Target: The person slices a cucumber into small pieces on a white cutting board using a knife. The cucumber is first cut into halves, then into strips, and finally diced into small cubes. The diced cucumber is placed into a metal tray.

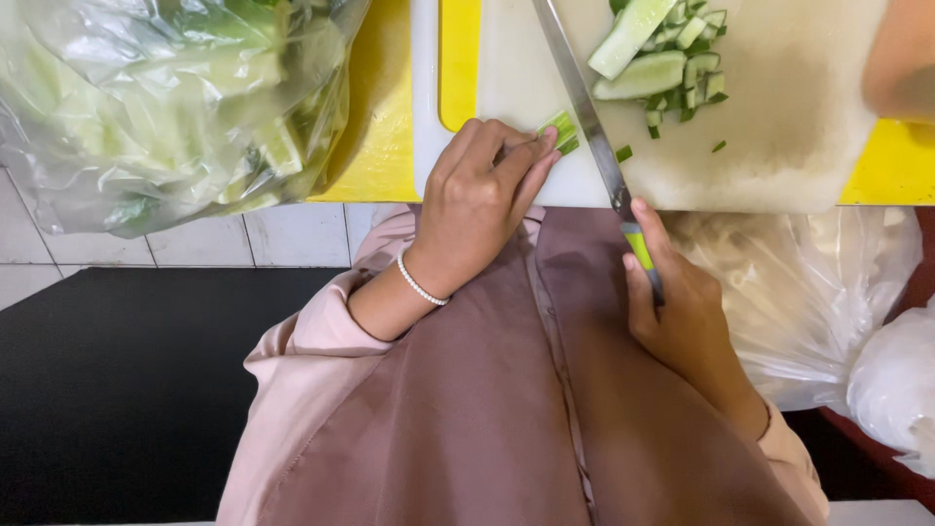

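We have only one view, worn on the head and facing almost straight down over our chest. It sits close: our lap fills the near half, and the white board [779, 146] on the yellow table [380, 146] runs off the far edge. A bag [146, 107] crowds the far left, floor tiles [195, 244] below.

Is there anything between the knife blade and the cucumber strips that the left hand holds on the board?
Nothing visible. The knife in the right hand lies right beside the cucumber strips, pinned by the left hand on the cutting board.
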